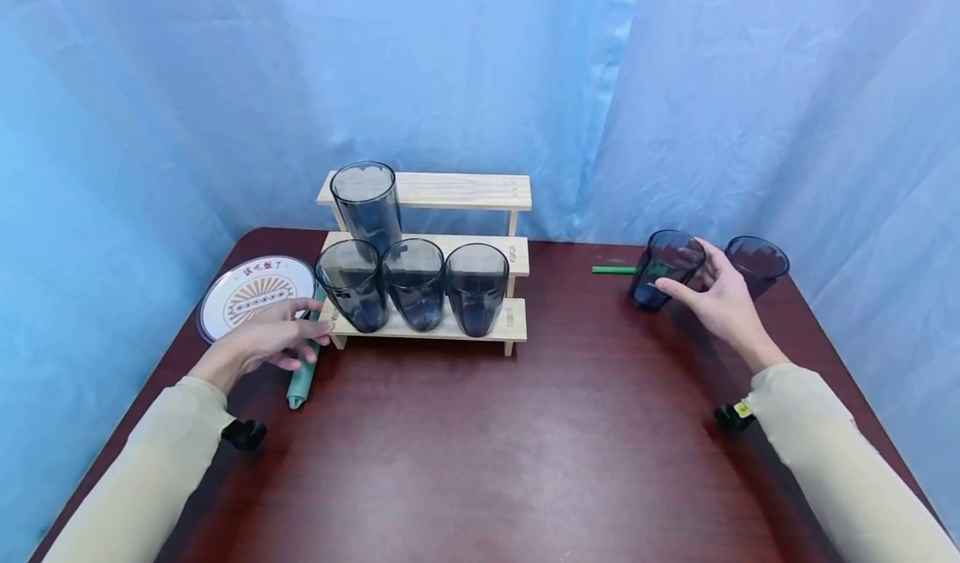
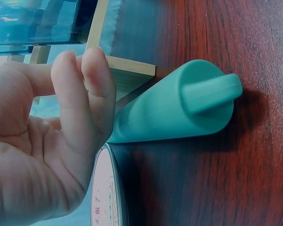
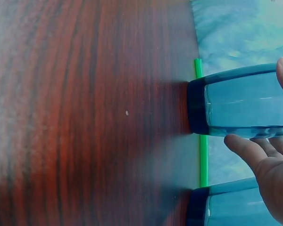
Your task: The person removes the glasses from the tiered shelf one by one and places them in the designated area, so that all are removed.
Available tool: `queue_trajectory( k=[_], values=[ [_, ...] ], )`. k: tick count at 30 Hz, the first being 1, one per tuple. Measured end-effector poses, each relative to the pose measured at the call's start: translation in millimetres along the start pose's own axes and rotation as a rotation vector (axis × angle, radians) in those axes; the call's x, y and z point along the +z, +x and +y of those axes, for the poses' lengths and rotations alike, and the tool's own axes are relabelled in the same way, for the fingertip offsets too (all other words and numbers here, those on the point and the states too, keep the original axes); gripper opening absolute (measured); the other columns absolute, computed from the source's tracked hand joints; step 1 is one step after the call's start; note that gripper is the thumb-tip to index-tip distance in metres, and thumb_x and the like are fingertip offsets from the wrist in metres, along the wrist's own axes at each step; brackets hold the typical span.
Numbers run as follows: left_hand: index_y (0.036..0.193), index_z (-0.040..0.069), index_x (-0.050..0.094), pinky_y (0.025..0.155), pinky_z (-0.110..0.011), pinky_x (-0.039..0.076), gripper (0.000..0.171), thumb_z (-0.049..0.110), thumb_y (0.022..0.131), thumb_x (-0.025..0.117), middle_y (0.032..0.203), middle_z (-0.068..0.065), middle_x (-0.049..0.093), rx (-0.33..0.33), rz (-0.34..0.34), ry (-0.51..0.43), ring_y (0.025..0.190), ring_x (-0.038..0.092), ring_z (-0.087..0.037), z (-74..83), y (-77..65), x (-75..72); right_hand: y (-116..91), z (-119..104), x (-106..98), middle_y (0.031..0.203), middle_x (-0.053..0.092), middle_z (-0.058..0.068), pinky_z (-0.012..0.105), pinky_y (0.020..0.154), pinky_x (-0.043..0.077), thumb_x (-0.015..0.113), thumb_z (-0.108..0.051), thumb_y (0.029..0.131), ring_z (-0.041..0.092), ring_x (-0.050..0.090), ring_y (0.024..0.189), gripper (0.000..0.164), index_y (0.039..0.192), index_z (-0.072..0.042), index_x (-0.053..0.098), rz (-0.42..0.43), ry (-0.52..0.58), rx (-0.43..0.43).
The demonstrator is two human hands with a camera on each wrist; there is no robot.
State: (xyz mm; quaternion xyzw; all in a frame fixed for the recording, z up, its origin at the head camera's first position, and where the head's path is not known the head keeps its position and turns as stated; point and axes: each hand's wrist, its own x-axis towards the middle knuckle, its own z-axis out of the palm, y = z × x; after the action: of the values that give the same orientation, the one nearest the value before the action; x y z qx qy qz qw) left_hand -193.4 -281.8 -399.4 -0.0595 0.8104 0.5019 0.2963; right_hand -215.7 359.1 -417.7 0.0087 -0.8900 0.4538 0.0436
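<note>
My right hand (image 1: 723,301) is around a dark tinted drinking glass (image 1: 660,276) at the right, its thumb on the near side and fingers at the far side. In the right wrist view that glass (image 3: 240,103) has its thick base at the tabletop. A second tinted glass (image 1: 759,263) is just beyond the hand. My left hand (image 1: 258,342) hovers at the left end of a wooden three-step rack (image 1: 465,190), fingers loosely bent and fingertips right at the lowest step. Below it lies a green roll (image 1: 302,380). Three glasses (image 1: 476,292) line the rack's front; another glass (image 1: 371,205) stands higher up.
A white plate (image 1: 234,284) with a sunburst print and dark rim lies left of the rack. On the right, a thin bright green stick (image 1: 611,270) lies near the back edge of the dark red wooden table (image 1: 495,455). Blue curtains (image 1: 465,63) surround the table.
</note>
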Motion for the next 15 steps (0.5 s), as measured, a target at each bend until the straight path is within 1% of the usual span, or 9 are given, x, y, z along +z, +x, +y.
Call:
queue_trajectory(
  k=[3, 4, 5, 7, 9, 11, 12, 15],
  values=[
    [0.156, 0.003, 0.022, 0.062, -0.031, 0.060, 0.076, 0.033, 0.101, 0.065, 0.121, -0.023, 0.062, 0.018, -0.004, 0.003, 0.072, 0.065, -0.018, 0.0, 1.0, -0.2, 0.1, 0.4, -0.6, 0.157, 0.040, 0.012, 0.002, 0.081, 0.041, 0.075, -0.041, 0.092, 0.031, 0.041, 0.142, 0.096, 0.164, -0.024, 0.014, -0.005, 0.001, 0.003],
    [0.156, 0.003, 0.022, 0.062, -0.031, 0.060, 0.076, 0.034, 0.101, 0.065, 0.121, -0.023, 0.062, 0.022, -0.006, 0.002, 0.073, 0.065, -0.018, -0.1, 1.8, 0.0, 0.0, 0.3, -1.3, 0.158, 0.039, 0.012, 0.003, 0.082, 0.041, 0.075, -0.041, 0.093, 0.031, 0.039, 0.143, 0.096, 0.164, -0.025, 0.013, -0.006, -0.005, 0.007],
    [0.156, 0.003, 0.023, 0.062, -0.031, 0.060, 0.076, 0.034, 0.101, 0.065, 0.121, -0.023, 0.062, 0.024, -0.007, 0.001, 0.073, 0.065, -0.018, -0.1, 2.4, 0.5, -0.1, 0.5, -1.9, 0.159, 0.037, 0.012, 0.006, 0.085, 0.043, 0.074, -0.041, 0.093, 0.032, 0.038, 0.144, 0.096, 0.164, -0.025, 0.012, -0.010, -0.011, 0.011],
    [0.156, 0.003, 0.022, 0.062, -0.031, 0.060, 0.076, 0.034, 0.100, 0.065, 0.122, -0.023, 0.062, 0.022, -0.011, 0.002, 0.073, 0.065, -0.018, -0.4, 3.1, 1.3, -0.4, 0.3, -2.8, 0.162, 0.032, 0.012, 0.019, 0.099, 0.045, 0.074, -0.041, 0.094, 0.033, 0.034, 0.146, 0.096, 0.164, -0.027, 0.011, -0.021, -0.015, 0.021],
    [0.156, 0.004, 0.023, 0.062, -0.031, 0.060, 0.076, 0.034, 0.100, 0.066, 0.121, -0.022, 0.063, 0.012, -0.007, -0.001, 0.073, 0.065, -0.018, -1.2, 3.2, 1.4, -0.5, -0.5, -2.9, 0.165, 0.025, 0.011, 0.039, 0.111, 0.041, 0.074, -0.041, 0.094, 0.035, 0.028, 0.149, 0.095, 0.164, -0.029, 0.010, -0.031, -0.008, 0.029],
    [0.156, 0.003, 0.023, 0.061, -0.031, 0.060, 0.076, 0.033, 0.100, 0.065, 0.122, -0.022, 0.062, 0.011, -0.006, 0.000, 0.072, 0.065, -0.018, -1.6, 2.1, 1.5, -0.4, -1.8, -2.0, 0.167, 0.020, 0.011, 0.057, 0.113, 0.034, 0.074, -0.040, 0.094, 0.036, 0.023, 0.150, 0.095, 0.164, -0.031, 0.010, -0.039, 0.006, 0.032],
    [0.156, 0.003, 0.023, 0.061, -0.031, 0.060, 0.076, 0.033, 0.101, 0.065, 0.122, -0.023, 0.062, 0.014, -0.006, 0.001, 0.072, 0.065, -0.018, -1.9, 1.5, 1.2, -0.3, -2.8, -1.4, 0.167, 0.018, 0.011, 0.062, 0.113, 0.030, 0.074, -0.040, 0.094, 0.037, 0.021, 0.151, 0.095, 0.164, -0.032, 0.010, -0.040, 0.015, 0.031],
    [0.156, 0.002, 0.023, 0.060, -0.031, 0.060, 0.075, 0.033, 0.101, 0.064, 0.122, -0.023, 0.062, 0.020, 0.001, -0.001, 0.072, 0.065, -0.018, -2.5, -1.6, 0.5, 0.8, -6.1, 0.4, 0.168, 0.015, 0.010, 0.065, 0.113, 0.028, 0.074, -0.041, 0.093, 0.038, 0.019, 0.151, 0.094, 0.163, -0.035, 0.011, -0.040, 0.023, 0.024]
  ],
)
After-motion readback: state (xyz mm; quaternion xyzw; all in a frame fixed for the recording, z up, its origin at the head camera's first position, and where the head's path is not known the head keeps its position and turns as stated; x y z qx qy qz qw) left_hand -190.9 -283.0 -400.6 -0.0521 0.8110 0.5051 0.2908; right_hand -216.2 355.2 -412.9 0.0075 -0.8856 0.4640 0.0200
